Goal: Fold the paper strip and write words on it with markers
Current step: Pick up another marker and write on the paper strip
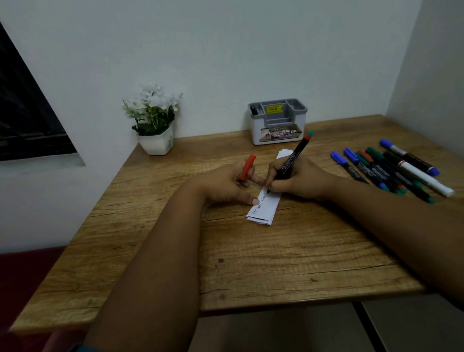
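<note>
strip (pixel 264 206): folded, mid-surface (pixel 233 274), light, slides easily | my left hand (pixel 226 183): grips red cap (pixel 248 166), fingertip pins strip edge | my right hand (pixel 295 180): grasps marker (pixel 291 162) low, writing

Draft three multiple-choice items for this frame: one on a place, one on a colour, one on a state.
1. Where does the flower pot stand?
A. far left corner of the table
B. beside the loose markers
C. on the floor

2. What colour is the cap in the left hand?
A. blue
B. red
C. green

3. What is the marker in the right hand doing?
A. lying capped
B. standing in the organiser
C. tip on the paper strip

Key: 1 A, it stands by the wall at far left; 2 B, the fingers hold a red cap; 3 C, the tip meets the strip beside handwriting.
</note>
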